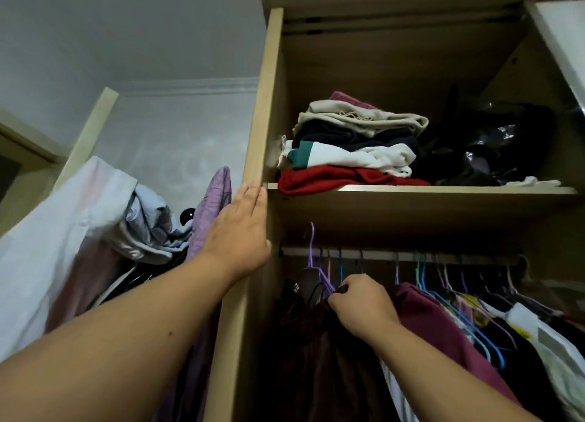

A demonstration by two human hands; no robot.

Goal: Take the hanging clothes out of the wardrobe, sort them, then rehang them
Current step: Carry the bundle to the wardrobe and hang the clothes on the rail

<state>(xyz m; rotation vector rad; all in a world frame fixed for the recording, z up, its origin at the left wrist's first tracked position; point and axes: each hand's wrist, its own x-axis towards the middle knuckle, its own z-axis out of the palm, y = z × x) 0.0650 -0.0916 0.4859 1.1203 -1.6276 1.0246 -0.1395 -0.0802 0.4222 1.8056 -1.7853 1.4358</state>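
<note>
The wooden wardrobe (262, 111) stands open in front of me. Several clothes hang on coloured hangers from its rail (380, 254). My left hand (240, 231) lies flat with straight fingers against the wardrobe's left side panel. My right hand (361, 304) is curled round the top of a dark brown garment (316, 358) at the left end of the rail, below a purple hanger (311, 254). A maroon garment (433, 323) hangs just right of that hand, then dark and white ones.
The shelf (443, 190) above the rail carries a stack of folded clothes (351, 146) and a dark plastic-wrapped bundle (493, 140). Left of the wardrobe, a white garment (47, 231), a pale blue one (148, 225) and a purple one (212, 206) hang outside it.
</note>
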